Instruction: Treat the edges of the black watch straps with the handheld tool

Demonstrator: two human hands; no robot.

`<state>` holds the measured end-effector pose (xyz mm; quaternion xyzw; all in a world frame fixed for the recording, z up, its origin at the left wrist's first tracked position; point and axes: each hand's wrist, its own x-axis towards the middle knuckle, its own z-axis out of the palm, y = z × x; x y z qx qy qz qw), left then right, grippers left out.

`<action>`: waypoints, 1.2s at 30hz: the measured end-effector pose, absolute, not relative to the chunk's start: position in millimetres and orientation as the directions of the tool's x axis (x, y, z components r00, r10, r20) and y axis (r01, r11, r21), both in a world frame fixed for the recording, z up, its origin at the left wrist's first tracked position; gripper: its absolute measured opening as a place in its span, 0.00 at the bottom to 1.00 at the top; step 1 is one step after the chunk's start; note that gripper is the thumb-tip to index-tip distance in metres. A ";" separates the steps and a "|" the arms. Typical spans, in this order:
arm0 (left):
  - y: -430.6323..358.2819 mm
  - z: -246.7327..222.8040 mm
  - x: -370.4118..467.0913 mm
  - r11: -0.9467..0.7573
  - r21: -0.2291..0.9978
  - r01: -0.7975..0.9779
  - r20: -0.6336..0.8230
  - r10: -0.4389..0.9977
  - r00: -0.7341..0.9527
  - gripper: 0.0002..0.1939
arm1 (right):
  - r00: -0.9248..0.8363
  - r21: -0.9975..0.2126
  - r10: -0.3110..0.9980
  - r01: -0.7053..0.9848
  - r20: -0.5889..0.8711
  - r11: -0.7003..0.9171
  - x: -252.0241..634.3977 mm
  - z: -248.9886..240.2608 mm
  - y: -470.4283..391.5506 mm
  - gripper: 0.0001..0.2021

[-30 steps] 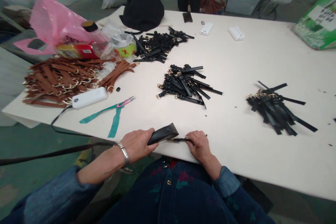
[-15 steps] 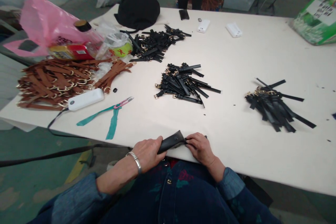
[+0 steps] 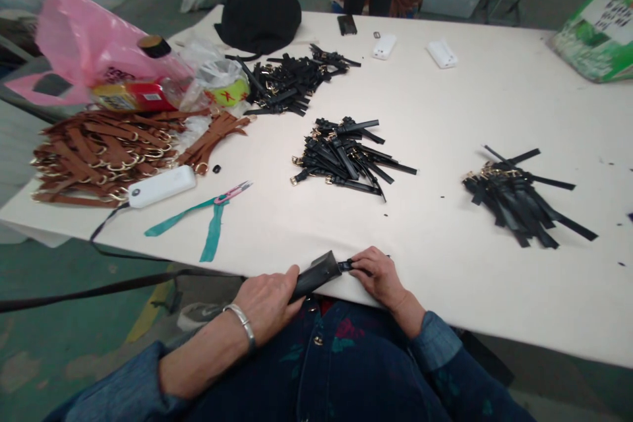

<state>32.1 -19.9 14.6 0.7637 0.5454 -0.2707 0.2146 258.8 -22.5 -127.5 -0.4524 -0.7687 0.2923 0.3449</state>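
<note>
Your left fingers (image 3: pixel 293 273) curl round black piece (image 3: pixel 316 275), its end just beside black strap (image 3: pixel 345 265) pinched by your right fingers (image 3: pixel 359 266), likely to keep ends aligned. 1 strap pile (image 3: pixel 343 155) beyond fingers, probably for reach.

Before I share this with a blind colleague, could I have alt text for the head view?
A person's left hand holds a black object close to a small black strap pinched in the right hand, at a white table. Beyond lie three piles of black straps, with brown straps and pink snips to the left.
</note>
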 end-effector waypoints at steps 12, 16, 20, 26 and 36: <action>-9.9 14.2 34.6 -0.317 0.048 0.947 -0.632 0.724 0.275 0.18 | -0.365 -0.777 0.899 0.482 0.242 0.405 258.5 -122.3 -23.7 0.03; -8.5 15.6 38.1 -0.340 0.028 0.940 -0.639 0.717 0.279 0.17 | -0.346 -0.783 0.905 0.478 0.247 0.397 258.4 -123.4 -23.9 0.03; -7.6 10.0 49.1 -0.330 0.038 0.943 -0.603 0.745 0.285 0.16 | -0.316 -0.792 0.914 0.474 0.255 0.385 259.0 -122.8 -22.5 0.02; -4.9 1.2 37.9 -0.263 0.025 0.964 -0.585 0.778 0.228 0.17 | -0.324 -0.789 0.913 0.478 0.250 0.386 258.7 -121.4 -23.4 0.02; -9.5 20.1 19.3 -0.270 0.025 0.962 -0.637 0.738 0.224 0.19 | -0.339 -0.781 0.910 0.490 0.238 0.387 257.9 -121.6 -24.3 0.02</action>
